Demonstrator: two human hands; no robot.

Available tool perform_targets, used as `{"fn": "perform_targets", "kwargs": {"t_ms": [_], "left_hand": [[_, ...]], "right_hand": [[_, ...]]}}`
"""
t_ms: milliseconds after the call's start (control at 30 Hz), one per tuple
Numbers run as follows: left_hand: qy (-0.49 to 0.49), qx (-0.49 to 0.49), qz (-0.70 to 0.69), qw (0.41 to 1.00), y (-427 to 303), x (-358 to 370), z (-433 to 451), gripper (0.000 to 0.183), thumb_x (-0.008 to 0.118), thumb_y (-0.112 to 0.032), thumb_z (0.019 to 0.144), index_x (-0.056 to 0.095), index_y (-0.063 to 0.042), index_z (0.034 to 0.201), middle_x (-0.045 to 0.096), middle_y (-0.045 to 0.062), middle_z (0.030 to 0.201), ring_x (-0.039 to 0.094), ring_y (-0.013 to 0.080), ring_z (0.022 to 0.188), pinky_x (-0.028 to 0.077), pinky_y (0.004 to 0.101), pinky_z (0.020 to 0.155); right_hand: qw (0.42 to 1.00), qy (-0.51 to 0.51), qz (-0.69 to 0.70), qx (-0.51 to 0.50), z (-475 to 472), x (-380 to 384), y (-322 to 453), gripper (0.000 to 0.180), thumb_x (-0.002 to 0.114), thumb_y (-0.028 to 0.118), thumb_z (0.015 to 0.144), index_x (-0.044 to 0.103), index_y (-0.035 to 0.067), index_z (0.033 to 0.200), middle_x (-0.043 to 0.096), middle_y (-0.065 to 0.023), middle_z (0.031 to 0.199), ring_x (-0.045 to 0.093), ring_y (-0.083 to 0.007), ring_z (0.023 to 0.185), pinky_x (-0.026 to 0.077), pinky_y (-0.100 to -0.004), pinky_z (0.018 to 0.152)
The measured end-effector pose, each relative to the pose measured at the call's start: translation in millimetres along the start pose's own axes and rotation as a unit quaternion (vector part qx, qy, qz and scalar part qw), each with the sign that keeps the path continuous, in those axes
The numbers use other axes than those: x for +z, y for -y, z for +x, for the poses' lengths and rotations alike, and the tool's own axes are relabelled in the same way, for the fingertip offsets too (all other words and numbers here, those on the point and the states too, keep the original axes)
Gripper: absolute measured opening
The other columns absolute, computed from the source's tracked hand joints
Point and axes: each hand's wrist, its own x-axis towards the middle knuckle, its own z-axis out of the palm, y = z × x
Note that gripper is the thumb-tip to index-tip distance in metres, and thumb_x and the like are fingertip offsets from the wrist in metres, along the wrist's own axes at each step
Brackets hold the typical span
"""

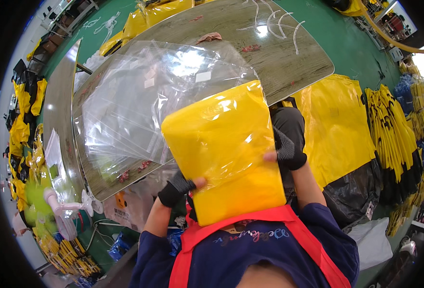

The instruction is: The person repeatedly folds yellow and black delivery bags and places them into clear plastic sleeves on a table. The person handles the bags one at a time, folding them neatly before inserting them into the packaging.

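A flat, folded yellow sheet of glossy material is held up in front of my chest, partly inside a clear plastic bag whose lower edge crosses it. My left hand, in a black fingerless glove, grips its left edge with the thumb on the front. On its right edge my right hand, gloved alike, has the thumb on top; its other fingers are hidden behind. Beyond the sheet, many overlapping clear plastic bags lie spread on the wood-patterned table.
White strips and a brown scrap lie on the table's far part. At right are a yellow piece over black plastic and stacked yellow-and-black items. A small green-bladed fan stands at left.
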Motion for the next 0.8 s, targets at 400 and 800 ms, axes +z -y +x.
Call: {"fn": "perform_targets", "kwargs": {"t_ms": [400,800], "left_hand": [[-0.093,0.107,-0.029,0.990,-19.0,-21.4,10.0,0.063,0.073,-0.032,0.077,0.046,-0.003,0.127,0.056,0.008,0.118,0.055,0.0193,0.106,0.046,0.0307,0.089],[-0.022,0.107,0.079,0.991,12.4,-8.8,0.4,0.062,0.074,-0.026,0.076,0.048,-0.004,0.127,0.057,0.005,0.117,0.054,0.0154,0.105,0.047,0.0296,0.087]], "right_hand": [[0.988,0.074,-0.117,0.075,-22.1,15.8,-41.3,0.049,0.071,0.026,0.081,0.055,0.001,0.120,0.062,-0.0058,0.108,0.055,-0.0140,0.105,0.043,-0.0255,0.089],[0.998,0.053,-0.030,0.004,-8.6,8.5,-14.1,0.057,0.070,0.017,0.081,0.047,-0.001,0.129,0.057,-0.0083,0.120,0.055,-0.0166,0.106,0.043,-0.0295,0.091]]}}
